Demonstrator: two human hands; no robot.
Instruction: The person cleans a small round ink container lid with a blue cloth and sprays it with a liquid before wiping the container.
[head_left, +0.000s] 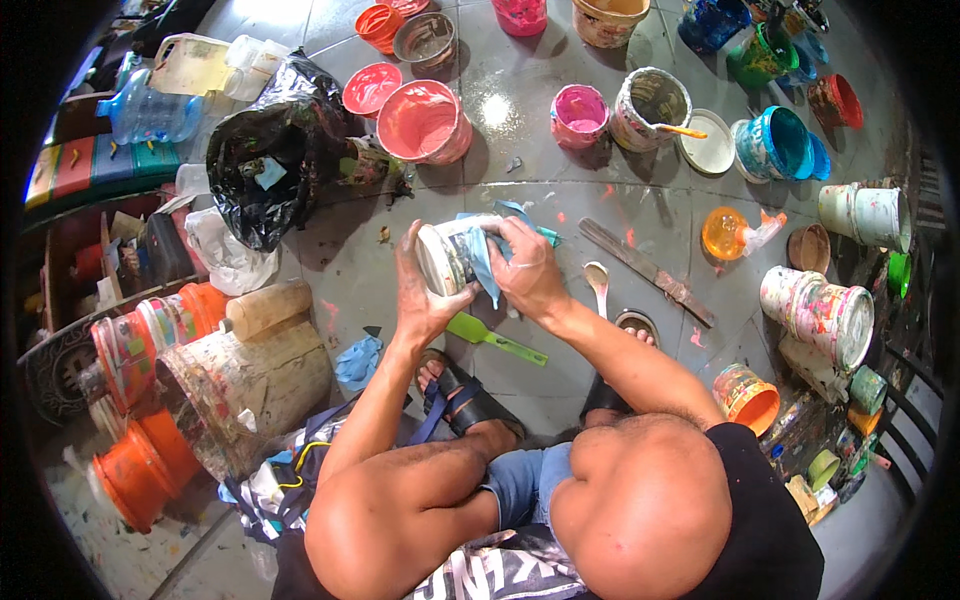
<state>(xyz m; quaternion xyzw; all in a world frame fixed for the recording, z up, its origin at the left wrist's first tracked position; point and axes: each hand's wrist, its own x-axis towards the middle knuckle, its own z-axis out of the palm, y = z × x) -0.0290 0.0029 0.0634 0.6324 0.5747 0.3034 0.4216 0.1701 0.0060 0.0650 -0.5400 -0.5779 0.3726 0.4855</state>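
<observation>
Between my hands is a small white paint tub (437,260), tipped on its side. My left hand (412,290) is wrapped round its left side and base. My right hand (528,268) grips a light blue cloth (481,262) and presses it against the tub's side. Below the hands, a lime-green spatula (505,343) lies on the floor near my left foot. A white spoon (597,285) rests to the right of my hands, and beyond it a long flat wooden stick (650,275) lies at a slant.
Pink-stained buckets (425,122) stand ahead, near a black garbage bag (280,150). A cream bucket (650,105) has a brush across its rim, with a white lid (705,142) alongside. Orange buckets (150,465) lie at left. A crumpled blue cloth (358,362) sits by my left foot.
</observation>
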